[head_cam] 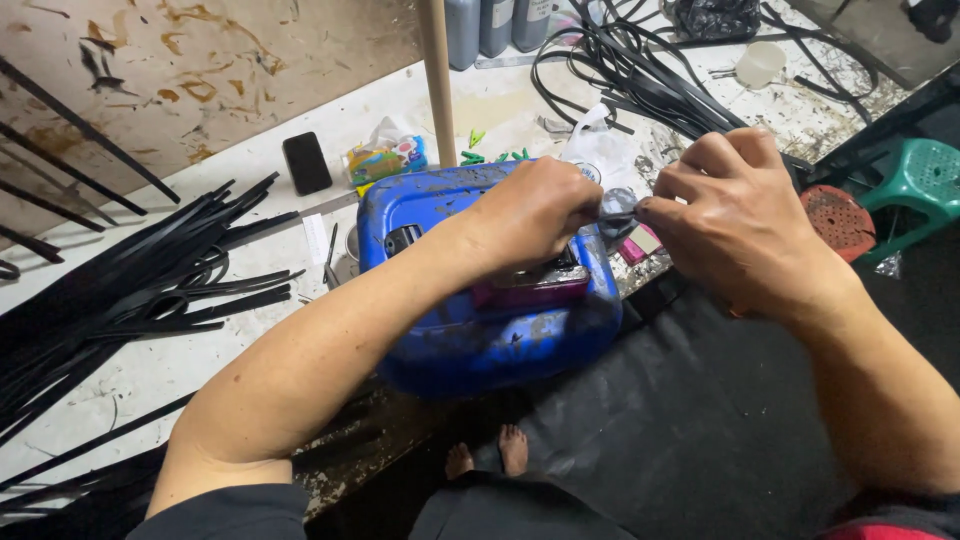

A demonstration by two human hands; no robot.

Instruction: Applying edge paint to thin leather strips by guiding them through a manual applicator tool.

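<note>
My left hand [530,215] and my right hand [735,215] meet above a blue plastic jerrycan [480,330] lying on its side at the bench edge. Both pinch a small grey piece [618,205] between thumb and fingers; its exact kind is too small to tell. A pink-red flat object [530,292] rests on the jerrycan just under my left hand. My bare feet [490,455] show below on the floor.
Bundles of black strips [150,290] cover the left of the white bench [180,370]. A black phone [306,162], a colourful tissue pack [385,158], a wooden post [438,70], black cables [640,75], dark bottles [495,25], a white cup [760,62], a green stool [920,180].
</note>
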